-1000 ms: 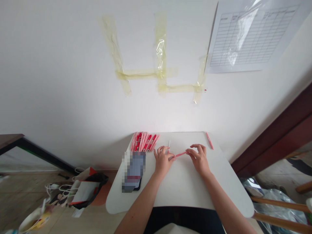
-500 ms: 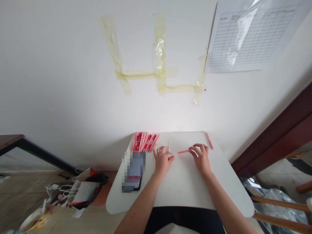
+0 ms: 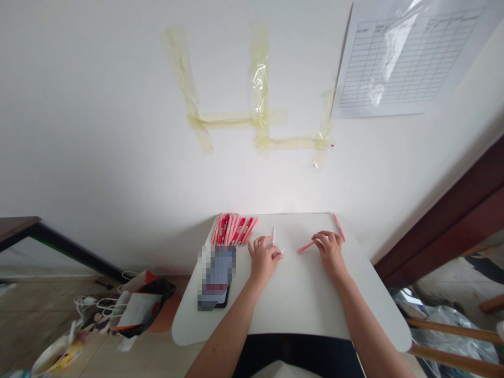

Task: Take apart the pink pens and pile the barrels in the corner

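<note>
My left hand point(image 3: 263, 260) rests on the white table point(image 3: 299, 307), its fingertips pinched on a small white tube point(image 3: 282, 252). A thin white stick point(image 3: 273, 234) stands out just beyond those fingers; I cannot tell whether it is held or lying on the table. My right hand point(image 3: 331, 253) is shut on a slim pink pen barrel point(image 3: 306, 247), which points left toward the other hand. Just past its fingertips, a pink pen point(image 3: 339, 227) lies near the far right table edge. Several pink-and-red pens point(image 3: 234, 229) lie side by side at the far edge.
A phone point(image 3: 226, 291) lies at the table's left, mostly under a pixelated patch. The wall with yellowed tape point(image 3: 260, 89) and a plastic-covered chart point(image 3: 394, 58) borders the far side. A bag point(image 3: 137, 310) and cables sit on the floor at left; wooden chair rails point(image 3: 452, 336) stand at right.
My right hand has moved right, carrying the pink barrel away from my left hand. The two are now apart, and my left hand has barely moved.
</note>
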A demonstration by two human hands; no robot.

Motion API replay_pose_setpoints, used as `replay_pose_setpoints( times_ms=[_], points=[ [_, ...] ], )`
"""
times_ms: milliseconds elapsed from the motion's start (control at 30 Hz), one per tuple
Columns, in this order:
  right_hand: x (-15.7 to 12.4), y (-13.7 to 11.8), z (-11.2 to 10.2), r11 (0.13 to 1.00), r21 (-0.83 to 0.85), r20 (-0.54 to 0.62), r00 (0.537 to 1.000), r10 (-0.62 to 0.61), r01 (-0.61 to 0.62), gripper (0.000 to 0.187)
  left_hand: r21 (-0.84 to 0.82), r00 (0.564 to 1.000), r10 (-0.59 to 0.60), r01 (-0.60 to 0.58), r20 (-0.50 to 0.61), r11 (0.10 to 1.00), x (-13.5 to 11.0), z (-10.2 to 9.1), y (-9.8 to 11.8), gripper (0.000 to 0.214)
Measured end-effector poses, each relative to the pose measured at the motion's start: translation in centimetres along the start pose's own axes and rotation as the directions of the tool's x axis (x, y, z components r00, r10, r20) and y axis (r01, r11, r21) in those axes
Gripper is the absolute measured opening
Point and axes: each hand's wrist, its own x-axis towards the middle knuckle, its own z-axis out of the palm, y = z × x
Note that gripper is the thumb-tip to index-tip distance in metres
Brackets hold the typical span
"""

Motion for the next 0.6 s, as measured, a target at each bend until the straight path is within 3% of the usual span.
replay_pose_setpoints(
  times_ms=[233, 433, 600],
  points=[
    [-0.3, -0.7, 0.2, 0.991, -0.104, 0.159, 0.985, -0.061, 0.078, 0.024, 0.007, 1.0, 0.002, -0.002, 0.002, 1.0, 0.0, -0.1, 0.1, 0.007],
    [-0.4, -1.1, 0.1, 0.989, -0.135, 0.072, 0.996, -0.045, 0.054, 0.033, 0.004, 1.0, -0.006, 0.006, 0.007, 1.0, 0.0, 0.0, 0.0, 0.006],
    [-0.5, -1.6, -0.2, 0.988, -0.115, 0.115, 0.989, -0.093, 0.106, 0.029, 0.011, 1.0, 0.002, -0.002, -0.005, 1.0, 0.0, 0.1, 0.0, 0.007]
  ],
)
